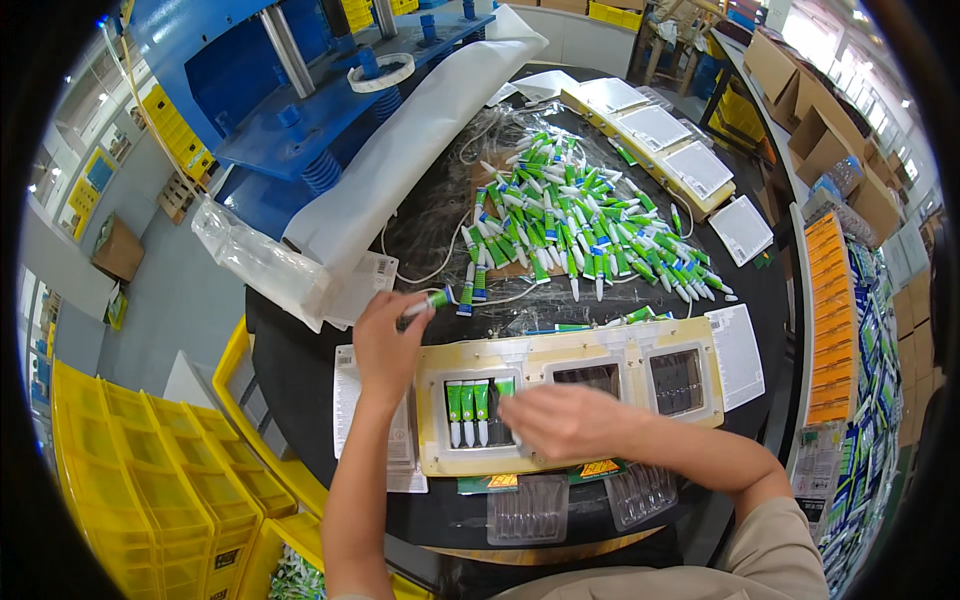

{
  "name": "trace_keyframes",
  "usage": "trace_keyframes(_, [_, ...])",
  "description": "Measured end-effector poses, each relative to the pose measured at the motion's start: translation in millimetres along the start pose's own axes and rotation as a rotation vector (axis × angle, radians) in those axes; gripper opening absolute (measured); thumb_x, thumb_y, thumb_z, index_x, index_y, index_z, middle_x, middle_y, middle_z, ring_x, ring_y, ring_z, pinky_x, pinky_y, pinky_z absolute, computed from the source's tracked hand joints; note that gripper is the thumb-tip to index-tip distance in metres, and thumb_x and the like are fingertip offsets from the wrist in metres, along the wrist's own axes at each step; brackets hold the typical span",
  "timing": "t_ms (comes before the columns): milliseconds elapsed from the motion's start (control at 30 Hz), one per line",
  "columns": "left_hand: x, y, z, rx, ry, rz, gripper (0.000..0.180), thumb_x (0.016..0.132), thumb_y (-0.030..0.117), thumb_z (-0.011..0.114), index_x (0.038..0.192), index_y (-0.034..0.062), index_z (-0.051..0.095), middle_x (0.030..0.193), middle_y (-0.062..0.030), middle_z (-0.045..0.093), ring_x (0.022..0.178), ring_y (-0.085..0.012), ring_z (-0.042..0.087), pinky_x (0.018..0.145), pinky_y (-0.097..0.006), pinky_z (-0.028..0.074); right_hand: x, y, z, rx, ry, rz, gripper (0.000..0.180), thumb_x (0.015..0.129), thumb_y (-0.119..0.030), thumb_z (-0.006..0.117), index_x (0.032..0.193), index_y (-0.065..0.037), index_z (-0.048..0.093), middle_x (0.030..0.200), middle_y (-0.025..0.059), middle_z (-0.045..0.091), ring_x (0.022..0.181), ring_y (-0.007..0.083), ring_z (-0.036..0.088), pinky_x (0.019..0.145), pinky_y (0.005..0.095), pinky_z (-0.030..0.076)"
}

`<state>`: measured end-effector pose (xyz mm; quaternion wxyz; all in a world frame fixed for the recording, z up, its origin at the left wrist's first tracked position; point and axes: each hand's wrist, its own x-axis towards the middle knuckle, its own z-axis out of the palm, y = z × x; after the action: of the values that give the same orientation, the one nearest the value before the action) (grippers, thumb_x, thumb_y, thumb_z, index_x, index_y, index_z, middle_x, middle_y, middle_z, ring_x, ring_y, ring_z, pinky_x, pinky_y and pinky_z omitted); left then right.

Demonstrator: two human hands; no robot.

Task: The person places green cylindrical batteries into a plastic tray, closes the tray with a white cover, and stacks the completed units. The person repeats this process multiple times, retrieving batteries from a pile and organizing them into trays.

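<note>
Indoors, black round table [300, 350], yellow crates [130, 470], left hand [385, 345] grip holding tube [430, 302], right hand [560, 420] unclear

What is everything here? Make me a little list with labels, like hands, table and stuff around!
left hand: holds one green and white tube
right hand: fingers at the fourth tube in the first pocket
cream tray: three pockets; first has tubes, other two look empty
tube pile: heaped at the table's far side
black round table: bears tray, pile, clear blister shells
yellow crates: on the left
</note>
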<state>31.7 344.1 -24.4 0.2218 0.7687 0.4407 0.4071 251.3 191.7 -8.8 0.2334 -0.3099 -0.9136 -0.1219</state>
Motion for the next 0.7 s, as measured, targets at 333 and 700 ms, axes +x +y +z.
trace_keyframes(333, [-117, 95, -34, 0.031, 0.008, 0.108, 0.037, 0.07, -0.005, 0.083, 0.104, 0.0081, 0.078, 0.094, -0.0111, 0.069, 0.085, -0.0256, 0.068, 0.075, -0.035, 0.054, 11, 33, 17, 0.16, -0.135, 0.226, 0.028, 0.08, -0.008, 0.067, 0.105, 0.003, 0.069, 0.108, 0.0144, 0.071, 0.096, 0.0263, 0.07, 0.079, 0.0356, 0.059])
trace_keyframes(700, [-148, 91, 22, 0.528, -0.162, 0.453, 0.02, 0.088, 0.009, 0.066, 0.106, 0.0025, 0.072, 0.112, -0.0109, 0.074, 0.106, -0.0205, 0.071, 0.096, -0.038, 0.053, 61, 151, 120, 0.236, -0.01, 1.145, 0.041, 0.078, -0.038, 0.084, 0.078, 0.002, 0.073, 0.068, 0.0191, 0.069, 0.069, 0.0333, 0.072, 0.065, 0.0423, 0.057])
